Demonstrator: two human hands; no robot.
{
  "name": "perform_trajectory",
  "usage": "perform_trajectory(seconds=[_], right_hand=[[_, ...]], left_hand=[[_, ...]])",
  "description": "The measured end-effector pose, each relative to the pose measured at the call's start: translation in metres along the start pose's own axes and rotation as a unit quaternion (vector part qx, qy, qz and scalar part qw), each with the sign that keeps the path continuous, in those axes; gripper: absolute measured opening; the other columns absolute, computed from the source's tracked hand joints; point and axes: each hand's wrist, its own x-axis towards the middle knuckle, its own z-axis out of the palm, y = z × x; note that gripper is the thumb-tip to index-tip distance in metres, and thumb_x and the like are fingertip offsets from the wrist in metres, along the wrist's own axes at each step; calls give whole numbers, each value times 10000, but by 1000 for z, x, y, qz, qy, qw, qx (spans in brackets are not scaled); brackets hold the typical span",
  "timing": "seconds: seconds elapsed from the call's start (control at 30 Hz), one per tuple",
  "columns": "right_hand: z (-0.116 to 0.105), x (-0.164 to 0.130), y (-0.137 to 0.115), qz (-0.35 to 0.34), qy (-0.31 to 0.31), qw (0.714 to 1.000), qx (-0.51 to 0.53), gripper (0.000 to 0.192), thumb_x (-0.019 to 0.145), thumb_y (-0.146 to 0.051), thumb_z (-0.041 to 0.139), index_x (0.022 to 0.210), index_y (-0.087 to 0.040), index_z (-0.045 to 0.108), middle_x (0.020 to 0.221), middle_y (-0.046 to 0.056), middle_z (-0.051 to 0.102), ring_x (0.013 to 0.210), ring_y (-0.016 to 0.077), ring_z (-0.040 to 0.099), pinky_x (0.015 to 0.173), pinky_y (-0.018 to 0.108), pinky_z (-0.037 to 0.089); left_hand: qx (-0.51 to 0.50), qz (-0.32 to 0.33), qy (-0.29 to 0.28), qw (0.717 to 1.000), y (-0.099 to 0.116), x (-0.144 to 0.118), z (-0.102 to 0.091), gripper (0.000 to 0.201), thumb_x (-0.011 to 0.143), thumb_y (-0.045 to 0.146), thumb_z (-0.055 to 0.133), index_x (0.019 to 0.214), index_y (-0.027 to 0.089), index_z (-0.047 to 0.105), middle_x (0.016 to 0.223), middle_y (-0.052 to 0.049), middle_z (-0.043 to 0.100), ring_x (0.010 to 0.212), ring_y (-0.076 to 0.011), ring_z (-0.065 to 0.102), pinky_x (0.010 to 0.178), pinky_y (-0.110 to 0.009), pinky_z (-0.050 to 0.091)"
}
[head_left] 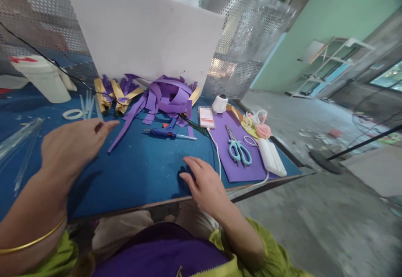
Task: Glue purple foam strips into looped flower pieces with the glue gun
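Here, the left hand point(70, 147) hovers at centre left of the frame, fingers released and empty, pointing toward a long purple strip point(125, 128) trailing from the purple pile point(169, 94) at upper centre. The right hand point(204, 185) rests flat on the blue surface point(141, 172) at lower centre, fingers released. A blue glue gun point(166, 133) lies just beyond; scissors point(238, 148) lie right of centre.

I see a blue-topped table point(141, 176). On it lie purple strips point(166, 97), a blue glue gun point(165, 133), a purple sheet point(234, 155) bearing teal scissors point(239, 148), and a white tape ring point(72, 114).
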Motion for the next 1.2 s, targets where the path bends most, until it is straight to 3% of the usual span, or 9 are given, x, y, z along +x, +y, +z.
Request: perform_trajectory(seconds=[0.13,0.3,0.5,0.7,0.8,0.87,0.9,0.97,1.2], right_hand=[[9,-8,32,84,51,994,-50,442,969,-381,505,1310,-110,575,1330,200,615,1266,335,563,1058,507,469],[12,-18,54,109,62,988,-93,495,947,-441,540,1295,-92,581,1320,216,619,1271,374,553,1054,555,462],[-14,-9,31,4,-22,999,-23,440,974,-404,504,1335,-161,564,1346,153,624,1256,295,584,1039,464,496],[-74,52,-11,-181,-192,964,16,357,926,-385,603,1246,-234,652,1226,98,696,1094,270,671,904,393,535],[-75,97,-26,-180,-221,956,64,294,903,-372,624,1157,-251,707,1095,57,742,974,245,697,813,345,527],[-63,120,-33,-141,-232,956,113,234,897,-333,620,1071,-229,738,1061,44,750,929,220,695,788,316,511],[-54,127,-35,-118,-241,953,139,225,904,-318,602,1049,-217,742,1035,37,751,887,202,690,767,304,503],[-35,136,-36,-72,-239,945,213,231,911,-306,575,1038,-205,740,986,21,749,858,175,672,749,282,488],[9,155,-23,99,-158,907,378,124,861,-225,627,891,-163,731,844,12,726,815,130,638,701,220,459]], left_hand=[[84,4,-112,990,-10,-8,15,643,914,642,331,1258,169,598,1290,-159,661,1126,-350,624,723,-340,403],[58,45,-159,985,-11,-11,29,529,918,603,349,1100,197,635,1125,-144,727,1013,-345,664,706,-347,416],[53,44,-134,989,-14,-6,37,447,894,580,406,925,216,663,998,-129,741,916,-332,670,606,-305,356],[38,89,-69,993,8,29,22,456,857,610,491,857,185,657,967,-158,722,936,-350,652,645,-316,365],[-98,43,-42,993,23,61,32,431,784,579,630,722,153,653,894,-181,697,1001,-399,623,733,-366,413],[-148,21,-45,988,26,78,49,418,788,548,649,628,161,638,755,-144,672,906,-346,649,718,-348,431],[-202,19,-60,977,26,83,58,399,793,529,650,615,172,639,683,-106,653,817,-291,657,677,-315,438],[-403,-36,-93,910,25,89,76,310,719,440,740,621,161,648,626,-75,638,679,-241,646,599,-289,441],[-563,-54,-105,818,31,89,97,305,677,394,795,733,132,648,641,-44,643,583,-128,595,577,-239,486]])
